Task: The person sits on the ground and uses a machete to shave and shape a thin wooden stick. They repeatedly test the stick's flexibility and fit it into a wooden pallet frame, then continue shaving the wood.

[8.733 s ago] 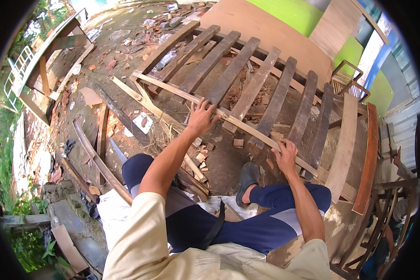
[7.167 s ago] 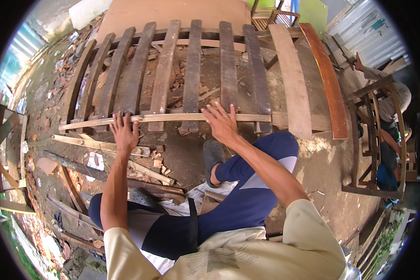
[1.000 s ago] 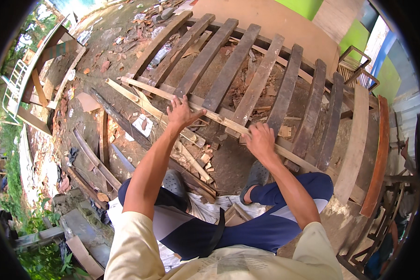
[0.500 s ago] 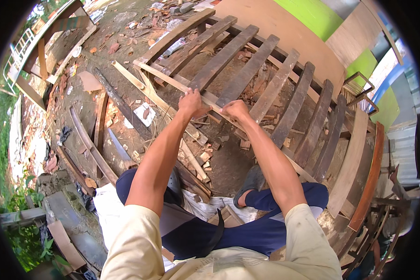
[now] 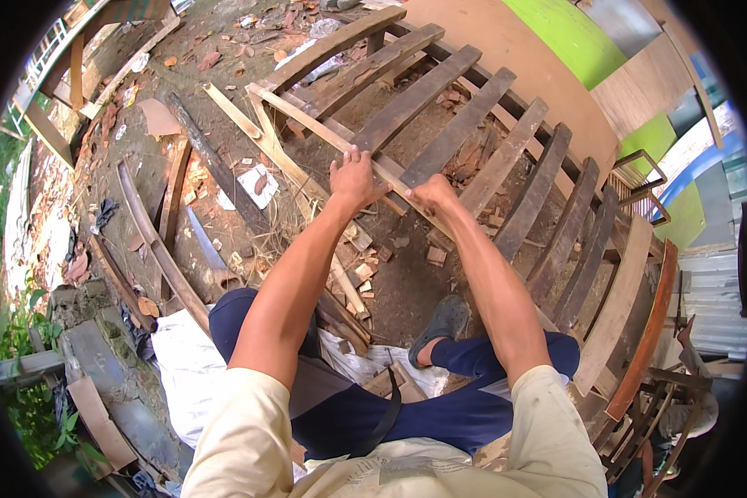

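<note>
A long pale wooden strip runs along the near ends of a slatted wooden panel's dark slats. My left hand is closed over this strip, its fingertips bent across the top near one slat's end. To its right, my right hand grips the same strip, thumb stretched toward the left hand and fingers curled underneath, partly hidden. A short gap separates the two hands. Beneath them, a small wood piece's end juts out from the strip.
A handsaw blade lies at the left, near a curved wooden rail. Loose boards and wood offcuts litter the dirt. A brown sheet stands behind the panel. At the lower right, another person is partly visible.
The view has shifted slightly, so the panel sits a little further right and higher. Both hands stay on the strip; the left hand's fingers have shifted slightly on it.
</note>
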Motion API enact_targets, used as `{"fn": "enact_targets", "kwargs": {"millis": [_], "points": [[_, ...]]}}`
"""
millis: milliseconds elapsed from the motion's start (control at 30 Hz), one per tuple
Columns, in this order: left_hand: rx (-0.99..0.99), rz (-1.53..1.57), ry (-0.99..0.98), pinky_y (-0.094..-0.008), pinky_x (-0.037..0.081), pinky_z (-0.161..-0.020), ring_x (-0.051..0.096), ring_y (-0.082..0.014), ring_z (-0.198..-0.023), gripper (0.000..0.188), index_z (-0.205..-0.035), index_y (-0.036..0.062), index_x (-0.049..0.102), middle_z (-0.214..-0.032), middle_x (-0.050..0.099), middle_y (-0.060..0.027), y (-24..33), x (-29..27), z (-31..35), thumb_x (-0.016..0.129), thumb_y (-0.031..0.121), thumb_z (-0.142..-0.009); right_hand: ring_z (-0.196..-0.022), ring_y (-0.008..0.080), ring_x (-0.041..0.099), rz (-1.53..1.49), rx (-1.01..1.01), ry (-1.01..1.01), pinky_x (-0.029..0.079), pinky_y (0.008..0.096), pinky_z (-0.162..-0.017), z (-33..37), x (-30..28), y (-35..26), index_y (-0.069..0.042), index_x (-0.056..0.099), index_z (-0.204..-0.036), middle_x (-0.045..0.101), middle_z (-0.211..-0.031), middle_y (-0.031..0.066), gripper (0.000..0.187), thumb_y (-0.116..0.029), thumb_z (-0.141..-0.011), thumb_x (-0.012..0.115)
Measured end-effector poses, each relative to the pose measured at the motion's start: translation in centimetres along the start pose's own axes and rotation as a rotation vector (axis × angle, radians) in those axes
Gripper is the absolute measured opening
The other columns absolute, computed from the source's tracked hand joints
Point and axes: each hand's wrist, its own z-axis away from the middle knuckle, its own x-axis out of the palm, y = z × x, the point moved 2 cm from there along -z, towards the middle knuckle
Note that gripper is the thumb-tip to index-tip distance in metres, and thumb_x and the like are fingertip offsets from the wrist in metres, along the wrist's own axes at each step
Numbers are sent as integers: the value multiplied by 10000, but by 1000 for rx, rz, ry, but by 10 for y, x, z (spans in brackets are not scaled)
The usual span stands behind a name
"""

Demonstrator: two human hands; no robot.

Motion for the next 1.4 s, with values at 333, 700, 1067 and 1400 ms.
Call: {"fn": "enact_targets", "kwargs": {"millis": [333,700,1067,1400], "points": [[2,-12,-31,-551,284,-1158,335,-353,-1445,996,-1464,22,369,-1562,313,-241,2,-5,-1,730,598,-737,-781,289,710,-77,-39,-6,528,384,-716,0,-3,7,83,707,-796,714,-802,208,513,-395,-697,866],[-35,-15,-55,-542,303,-1149,337,-327,-1449,1011,-1459,16,384,-1580,298,-213,3,-4,-3,737,612,-722,-898,320,715,-125,-31,-12,535,378,-788,-1,4,13,81,717,-948,726,-949,221,577,-418,-698,863],[9,-23,11,-430,473,-1012,580,-325,-1217,986,-1371,2,477,-1334,576,-168,2,-10,-9,809,588,-651,-1203,406,530,-83,-476,511,426,471,-1025,53,15,34,30,547,-1234,595,-1221,252,515,-227,-836,750],[-61,-70,-110,-538,329,-1141,320,-272,-1461,1136,-1538,36,265,-1604,281,-136,-5,0,-14,730,660,-710,-1414,479,294,444,-331,394,261,577,-1147,182,3,161,-59,345,-1507,322,-1540,254,744,-318,-894,676]]}}
